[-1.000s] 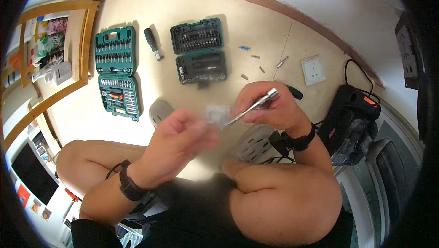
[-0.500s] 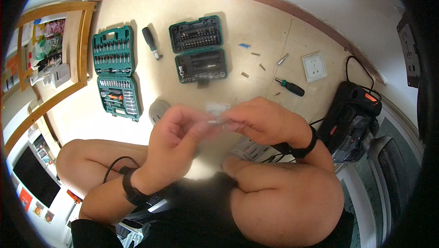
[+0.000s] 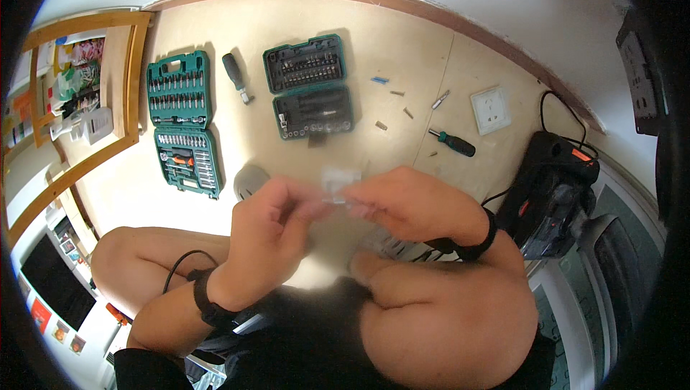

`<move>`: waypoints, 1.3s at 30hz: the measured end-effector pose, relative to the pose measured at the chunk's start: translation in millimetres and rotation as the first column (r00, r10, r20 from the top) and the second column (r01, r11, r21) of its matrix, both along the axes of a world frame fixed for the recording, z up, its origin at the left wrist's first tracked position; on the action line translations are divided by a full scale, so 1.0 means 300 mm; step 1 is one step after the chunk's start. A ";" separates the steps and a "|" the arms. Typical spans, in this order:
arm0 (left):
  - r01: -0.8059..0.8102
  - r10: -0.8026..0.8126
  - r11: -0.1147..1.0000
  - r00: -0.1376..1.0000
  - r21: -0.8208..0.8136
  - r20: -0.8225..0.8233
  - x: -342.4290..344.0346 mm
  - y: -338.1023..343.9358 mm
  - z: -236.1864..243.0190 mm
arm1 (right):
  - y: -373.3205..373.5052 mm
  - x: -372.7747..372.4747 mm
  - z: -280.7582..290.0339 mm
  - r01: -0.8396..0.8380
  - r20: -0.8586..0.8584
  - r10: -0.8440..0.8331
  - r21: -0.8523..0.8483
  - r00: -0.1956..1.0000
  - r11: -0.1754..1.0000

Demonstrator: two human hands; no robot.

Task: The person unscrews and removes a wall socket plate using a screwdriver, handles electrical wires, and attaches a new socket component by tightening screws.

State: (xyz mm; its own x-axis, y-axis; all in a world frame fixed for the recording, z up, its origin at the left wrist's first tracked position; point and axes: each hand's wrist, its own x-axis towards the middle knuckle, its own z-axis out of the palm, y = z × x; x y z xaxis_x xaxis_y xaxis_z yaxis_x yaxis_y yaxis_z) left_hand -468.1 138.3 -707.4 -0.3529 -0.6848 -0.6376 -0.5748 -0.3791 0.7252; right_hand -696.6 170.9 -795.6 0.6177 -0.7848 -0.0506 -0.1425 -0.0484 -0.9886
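In front of my lap, my left hand (image 3: 277, 221) and my right hand (image 3: 402, 199) come together with fingertips pinched. Between them is a small translucent piece (image 3: 341, 179), apparently clear plastic, smeared by motion. A pale, shiny bit shows at the fingertips, too blurred to name. Beyond the hands lies an open green bit case (image 3: 314, 88) with rows of bits and sockets. On the floor to its right are several small screws or plugs (image 3: 382, 125), a blue strip (image 3: 379, 80), a metal bit (image 3: 440, 99) and a green-handled screwdriver (image 3: 453, 143).
A larger green socket set (image 3: 182, 124) lies open at the left, beside a dark-handled ratchet (image 3: 237, 79). A white wall socket plate (image 3: 491, 110) rests at the right, near a black tool bag (image 3: 539, 196) with a cable. A wooden shelf (image 3: 133, 74) borders the left.
The view has tilted slightly, so the floor items sit a little lower. Both hands keep their pinch together, and the translucent piece between them is still blurred.
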 end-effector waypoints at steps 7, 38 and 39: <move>0.026 -0.026 0.999 1.000 -0.027 -0.013 0.022 0.016 -0.017 | -0.011 0.001 -0.008 -0.077 0.023 0.075 0.118 0.997 0.990; 0.137 -0.137 0.983 0.991 -0.120 0.003 0.039 0.028 -0.003 | 0.010 0.030 -0.046 -0.207 0.343 0.016 0.529 0.939 0.823; 0.138 -0.138 0.983 0.990 -0.119 0.002 0.039 0.027 -0.003 | 0.012 0.033 -0.049 -0.205 0.342 0.014 0.530 0.940 0.823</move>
